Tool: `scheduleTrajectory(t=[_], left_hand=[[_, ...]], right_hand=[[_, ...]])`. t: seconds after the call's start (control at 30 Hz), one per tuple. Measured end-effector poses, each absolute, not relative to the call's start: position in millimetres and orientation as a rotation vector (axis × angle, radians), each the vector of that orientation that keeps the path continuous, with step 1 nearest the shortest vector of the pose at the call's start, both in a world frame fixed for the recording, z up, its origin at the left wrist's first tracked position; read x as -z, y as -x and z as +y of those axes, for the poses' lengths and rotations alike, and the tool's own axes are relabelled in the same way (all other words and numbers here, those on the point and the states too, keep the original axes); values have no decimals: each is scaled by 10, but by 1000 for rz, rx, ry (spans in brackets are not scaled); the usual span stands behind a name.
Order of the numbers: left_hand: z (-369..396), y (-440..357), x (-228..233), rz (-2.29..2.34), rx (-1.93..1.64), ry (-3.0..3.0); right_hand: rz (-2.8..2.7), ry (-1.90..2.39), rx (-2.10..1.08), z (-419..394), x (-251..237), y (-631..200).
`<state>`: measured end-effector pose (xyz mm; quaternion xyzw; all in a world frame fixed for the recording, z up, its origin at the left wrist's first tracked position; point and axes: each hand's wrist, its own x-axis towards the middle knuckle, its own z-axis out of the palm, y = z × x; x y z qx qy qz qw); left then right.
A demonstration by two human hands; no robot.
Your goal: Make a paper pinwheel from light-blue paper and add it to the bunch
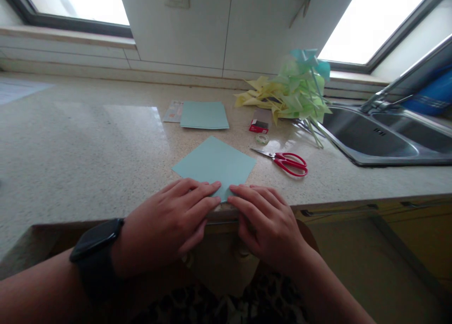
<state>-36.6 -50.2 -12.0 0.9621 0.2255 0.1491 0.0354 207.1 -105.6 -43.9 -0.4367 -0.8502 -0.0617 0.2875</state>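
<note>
A light blue sheet of paper (215,161) lies on the counter, turned so that one corner points towards me. My left hand (164,220), below a dark wristwatch (97,239), has its fingertips pressed on the left side of that near corner. On the corner's right side are the fingertips of my right hand (266,220). Both hands are closed on the paper, their fingers bent and thumbs low by the counter edge; the thumb tips are partly hidden. Red-handled scissors (282,161) lie to the right of the sheet, blades pointing left.
Behind the sheet sits a stack of light blue paper (205,114). A small red box (259,121) and a tape roll (262,138) are right of it. Yellow, green and blue paper pinwheels (296,88) lie beside the steel sink (360,161). The counter's front edge runs under my hands.
</note>
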Motion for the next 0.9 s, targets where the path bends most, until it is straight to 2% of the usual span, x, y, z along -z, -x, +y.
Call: scheduleTrajectory(t=[0.9], left_hand=[[-487,346,169,751,-561,-2855]], right_hand=[[-2301,1313,239,-1048,418,-1990]])
